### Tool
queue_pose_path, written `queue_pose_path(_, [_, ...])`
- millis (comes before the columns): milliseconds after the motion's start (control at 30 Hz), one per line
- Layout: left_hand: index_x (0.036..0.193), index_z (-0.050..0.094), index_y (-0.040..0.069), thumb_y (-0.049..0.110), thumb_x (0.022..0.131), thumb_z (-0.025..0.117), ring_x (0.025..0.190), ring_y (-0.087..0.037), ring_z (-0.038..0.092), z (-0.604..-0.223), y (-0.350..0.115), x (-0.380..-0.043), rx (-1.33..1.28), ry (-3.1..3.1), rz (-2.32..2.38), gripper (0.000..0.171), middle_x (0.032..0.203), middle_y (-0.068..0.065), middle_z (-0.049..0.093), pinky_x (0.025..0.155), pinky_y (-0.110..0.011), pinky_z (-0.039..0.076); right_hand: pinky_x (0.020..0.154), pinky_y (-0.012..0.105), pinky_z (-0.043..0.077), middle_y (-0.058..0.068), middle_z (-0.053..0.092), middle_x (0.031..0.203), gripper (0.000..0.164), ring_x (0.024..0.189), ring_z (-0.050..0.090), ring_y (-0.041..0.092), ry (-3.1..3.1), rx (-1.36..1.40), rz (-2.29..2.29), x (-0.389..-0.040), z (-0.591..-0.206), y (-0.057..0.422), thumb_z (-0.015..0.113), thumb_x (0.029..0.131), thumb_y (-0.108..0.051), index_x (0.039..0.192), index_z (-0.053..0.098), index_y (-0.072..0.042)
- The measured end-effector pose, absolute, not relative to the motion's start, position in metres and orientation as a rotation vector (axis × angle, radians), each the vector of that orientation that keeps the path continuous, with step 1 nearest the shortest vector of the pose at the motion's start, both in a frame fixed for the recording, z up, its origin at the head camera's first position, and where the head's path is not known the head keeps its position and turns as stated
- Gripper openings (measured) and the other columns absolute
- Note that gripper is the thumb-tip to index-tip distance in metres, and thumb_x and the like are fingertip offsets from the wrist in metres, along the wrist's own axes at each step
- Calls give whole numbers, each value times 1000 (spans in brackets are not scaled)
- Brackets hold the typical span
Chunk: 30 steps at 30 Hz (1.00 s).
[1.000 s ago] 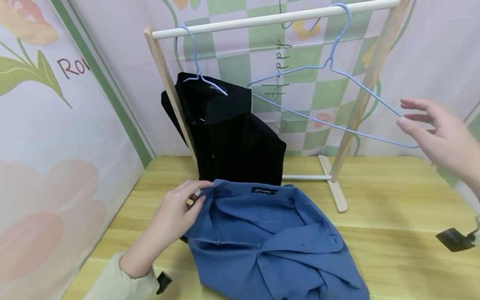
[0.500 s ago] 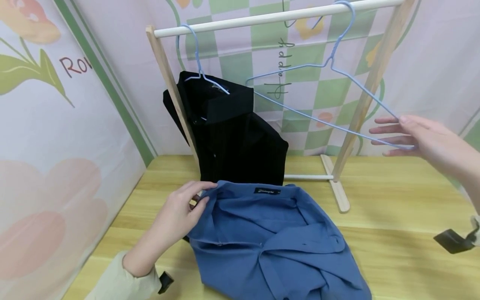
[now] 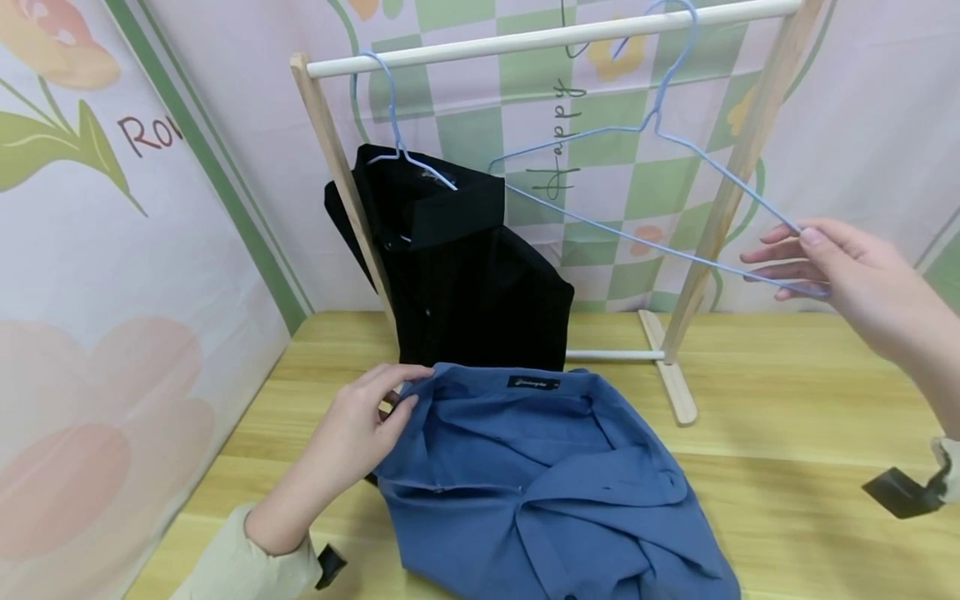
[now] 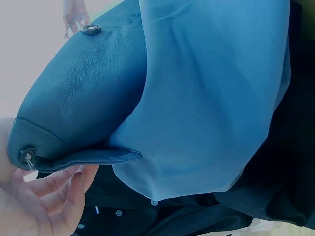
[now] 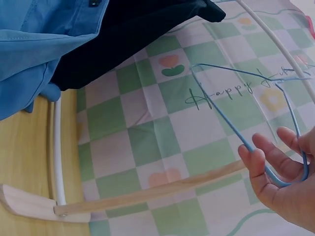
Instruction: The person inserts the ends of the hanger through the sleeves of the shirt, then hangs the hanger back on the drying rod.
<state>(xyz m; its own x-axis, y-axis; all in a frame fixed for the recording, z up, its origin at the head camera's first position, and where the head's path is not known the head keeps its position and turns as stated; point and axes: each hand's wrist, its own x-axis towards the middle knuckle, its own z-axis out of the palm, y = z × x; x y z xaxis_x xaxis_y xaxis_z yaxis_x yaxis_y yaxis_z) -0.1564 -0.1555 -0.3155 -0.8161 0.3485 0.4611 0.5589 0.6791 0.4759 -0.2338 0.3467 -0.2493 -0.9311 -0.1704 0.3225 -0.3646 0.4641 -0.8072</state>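
A blue shirt (image 3: 547, 492) lies on the table, its collar opening facing up and a dark label inside the neck. My left hand (image 3: 360, 417) pinches the left side of its collar between thumb and fingers; buttons on the shirt show in the left wrist view. At the right, my right hand (image 3: 847, 267) holds the outer corner of a light blue wire hanger (image 3: 600, 225), thumb on the upper wire and fingers behind. The right wrist view shows those fingers curled about the corner of the hanger. The hanger's hook is over the rack's rail.
A black shirt (image 3: 480, 283) hangs from a second blue hanger (image 3: 393, 117) at the left of the rack. The rack has a white rail (image 3: 525, 40) and wooden legs, with a foot (image 3: 675, 392) on the wooden table (image 3: 795, 400). Printed cloth (image 3: 465, 108) stands behind.
My right hand has moved left from beside the free hanger's right corner and taken hold of it. The hanger has shifted slightly left. My left hand stays on the blue collar.
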Motion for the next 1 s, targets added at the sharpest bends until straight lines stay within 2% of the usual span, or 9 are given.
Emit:
queue_pose_path(300, [126, 70, 12, -6, 94, 69, 85, -14, 66, -318, -158, -157, -717, -2566, -899, 37, 118, -6, 70, 69, -27, 57, 73, 14, 54, -17, 72, 112, 31, 100, 67, -4, -2421, 443, 1538, -227, -246, 345, 33, 112, -27, 128, 58, -18])
queue_pose_path(533, [127, 70, 12, -5, 94, 69, 86, -14, 66, -317, -159, -157, -711, -2570, -884, 37, 118, -6, 70, 70, -28, 58, 73, 16, 55, -1, 75, 114, 29, 102, 70, 6, -2102, 653, 1913, -228, -245, 352, 40, 111, -17, 128, 60, -6])
queue_pose_path(800, [128, 70, 13, -5, 94, 69, 86, -14, 65, -320, -160, -156, -691, -2579, -896, 38, 119, -5, 70, 69, -27, 57, 70, 17, 56, 4, 76, 108, 29, 97, 73, 8, -1995, 699, 1960, -228, -252, 359, 41, 111, -11, 124, 64, -2])
queue_pose_path(1000, [128, 69, 13, -5, 94, 69, 86, -14, 65, -321, -160, -156, -695, -2571, -901, 38, 120, -6, 69, 69, -27, 57, 73, 21, 58, 14, 75, 108, 35, 100, 73, 16, -1803, 896, 2058, -229, -266, 374, 31, 110, 1, 127, 60, 10])
